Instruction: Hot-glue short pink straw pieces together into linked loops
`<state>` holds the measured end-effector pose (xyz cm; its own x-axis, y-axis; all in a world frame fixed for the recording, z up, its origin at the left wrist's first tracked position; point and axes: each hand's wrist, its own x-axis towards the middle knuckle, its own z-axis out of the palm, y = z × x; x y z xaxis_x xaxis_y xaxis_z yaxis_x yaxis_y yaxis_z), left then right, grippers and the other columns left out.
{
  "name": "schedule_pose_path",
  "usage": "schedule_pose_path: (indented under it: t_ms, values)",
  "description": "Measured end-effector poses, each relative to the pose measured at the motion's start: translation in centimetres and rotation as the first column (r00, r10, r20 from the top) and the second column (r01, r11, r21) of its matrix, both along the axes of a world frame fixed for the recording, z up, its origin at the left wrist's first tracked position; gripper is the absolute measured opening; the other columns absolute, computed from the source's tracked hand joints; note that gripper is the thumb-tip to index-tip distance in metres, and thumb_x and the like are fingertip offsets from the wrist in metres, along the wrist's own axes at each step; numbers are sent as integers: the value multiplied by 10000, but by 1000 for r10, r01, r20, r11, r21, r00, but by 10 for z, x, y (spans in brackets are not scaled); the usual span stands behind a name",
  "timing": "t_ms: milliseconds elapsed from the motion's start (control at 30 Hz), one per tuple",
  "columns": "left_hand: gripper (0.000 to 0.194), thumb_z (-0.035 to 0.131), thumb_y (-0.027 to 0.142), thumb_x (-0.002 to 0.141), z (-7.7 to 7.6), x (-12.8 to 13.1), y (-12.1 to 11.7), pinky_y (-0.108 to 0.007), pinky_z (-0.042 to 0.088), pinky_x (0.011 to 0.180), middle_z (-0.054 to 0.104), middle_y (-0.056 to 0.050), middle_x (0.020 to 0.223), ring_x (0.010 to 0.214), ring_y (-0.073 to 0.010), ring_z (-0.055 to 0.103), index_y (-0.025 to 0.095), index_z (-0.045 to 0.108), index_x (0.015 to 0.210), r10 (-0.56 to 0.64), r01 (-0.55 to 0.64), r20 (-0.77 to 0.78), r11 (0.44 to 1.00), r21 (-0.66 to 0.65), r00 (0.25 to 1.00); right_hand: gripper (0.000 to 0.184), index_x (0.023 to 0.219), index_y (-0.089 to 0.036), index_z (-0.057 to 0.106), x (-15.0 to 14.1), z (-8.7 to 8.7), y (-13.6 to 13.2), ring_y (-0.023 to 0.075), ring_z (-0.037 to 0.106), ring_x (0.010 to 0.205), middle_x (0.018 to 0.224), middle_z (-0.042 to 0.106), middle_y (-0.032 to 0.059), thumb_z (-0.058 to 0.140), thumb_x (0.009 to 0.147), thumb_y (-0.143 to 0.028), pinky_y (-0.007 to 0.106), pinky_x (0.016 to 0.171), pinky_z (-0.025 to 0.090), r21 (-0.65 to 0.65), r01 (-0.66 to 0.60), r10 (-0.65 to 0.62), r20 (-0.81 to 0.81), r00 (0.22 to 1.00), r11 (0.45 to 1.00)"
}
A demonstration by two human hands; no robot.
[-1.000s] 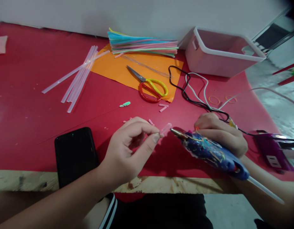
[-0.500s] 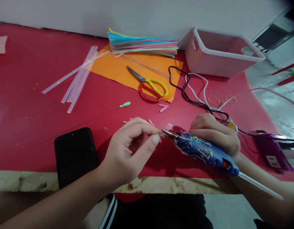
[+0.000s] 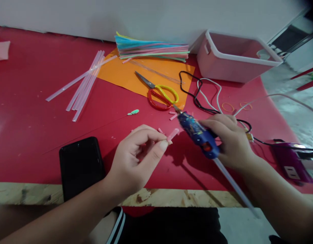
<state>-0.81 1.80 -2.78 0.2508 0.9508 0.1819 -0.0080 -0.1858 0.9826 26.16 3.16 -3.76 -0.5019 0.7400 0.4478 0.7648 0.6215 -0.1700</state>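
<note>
Between thumb and forefinger, my left hand (image 3: pixel 138 159) pinches a short pink straw piece (image 3: pixel 173 134) that points up and to the right. My right hand (image 3: pixel 227 139) is closed around a blue glue gun (image 3: pixel 197 132), whose metal tip is lifted clear of the straw piece and points toward the scissors handles. A clear glue stick (image 3: pixel 235 186) sticks out of its back end. Small pink cut pieces (image 3: pixel 173 117) lie on the red table just beyond my hands. A thin wire with a green fuzzy tip (image 3: pixel 133 112) rests to their left.
Scissors (image 3: pixel 160 95) and clear strands lie on orange paper (image 3: pixel 116 74), with colourful pipe cleaners (image 3: pixel 153 49) behind. Pink glue sticks or straws (image 3: pixel 86 84) are at left, a black phone (image 3: pixel 81 167) near the edge. A pink bin (image 3: pixel 222 64), cables (image 3: pixel 197 98) and a purple power strip (image 3: pixel 296 162) are at right.
My right hand has drawn the glue gun away from the straw piece and swung its tip upward, away from me. My left hand has barely moved and still pinches the piece.
</note>
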Motion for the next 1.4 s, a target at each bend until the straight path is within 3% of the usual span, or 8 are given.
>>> schedule_pose_path:
  t_ms: [200, 367, 500, 667, 1067, 1267, 1333, 1400]
  values:
    - [132, 612, 117, 902, 0, 0, -2, -248, 424, 575, 580, 3, 751, 637, -110, 507, 177, 642, 788, 26, 3, -193, 989, 149, 981, 626, 1168, -253, 673, -2, 0, 0, 215, 612, 921, 1023, 665, 54, 491, 622, -6, 460, 931, 375, -213, -12, 46, 153, 987, 977]
    - [123, 618, 59, 880, -5, 1, -5, -236, 470, 636, 649, -27, 756, 678, -113, 574, 138, 681, 810, 88, 88, -375, 900, 428, 923, 420, 1066, -223, 735, -6, 9, -6, 286, 593, 987, 1095, 632, 114, 537, 733, -59, 501, 876, 423, -121, 42, -38, 38, 999, 992]
    - [99, 640, 70, 888, -13, 4, -8, -289, 518, 717, 698, -55, 792, 746, -163, 636, 128, 709, 848, 107, 207, -468, 795, 570, 877, 235, 1010, -203, 715, -16, 15, -13, 225, 626, 858, 971, 665, 84, 607, 823, -110, 436, 804, 463, -70, -114, 98, -208, 973, 991]
    - [78, 661, 80, 882, -17, 6, -8, -292, 532, 701, 707, -58, 795, 738, -168, 649, 123, 723, 861, 76, 254, -487, 779, 574, 870, 158, 989, -206, 720, -25, 12, -16, 198, 625, 849, 889, 685, 48, 686, 837, -179, 410, 802, 464, -55, -263, 241, -258, 936, 963]
    - [104, 641, 108, 906, -13, 5, -7, -266, 530, 697, 712, -52, 801, 735, -152, 655, 129, 731, 856, 20, 260, -477, 817, 514, 879, 60, 891, -222, 701, -27, 13, -16, 186, 607, 837, 818, 692, 20, 696, 843, -187, 395, 778, 460, -23, -243, 230, -245, 942, 970]
    - [127, 614, 127, 909, -8, 4, -6, -244, 497, 654, 679, -33, 809, 707, -129, 611, 154, 738, 925, -95, 233, -407, 924, 304, 908, 96, 897, -224, 713, -25, 13, -14, 187, 609, 809, 796, 683, 20, 695, 823, -165, 398, 759, 466, 34, -272, 273, -227, 935, 962]
    - [169, 580, 148, 915, -5, 5, -4, -234, 464, 583, 670, -32, 822, 648, -115, 569, 170, 735, 980, -153, 185, -329, 980, 71, 932, 120, 919, -253, 717, -23, 13, -13, 183, 604, 790, 768, 675, 7, 707, 825, -179, 391, 739, 461, 85, -263, 275, -207, 939, 961]
    - [157, 551, 187, 918, -1, 6, -1, -209, 390, 486, 683, -31, 807, 569, -94, 513, 176, 707, 914, -230, 184, -165, 949, -257, 959, 146, 938, -299, 720, -21, 13, -13, 179, 608, 778, 743, 673, -15, 718, 829, -202, 391, 738, 447, 131, -250, 270, -176, 947, 959]
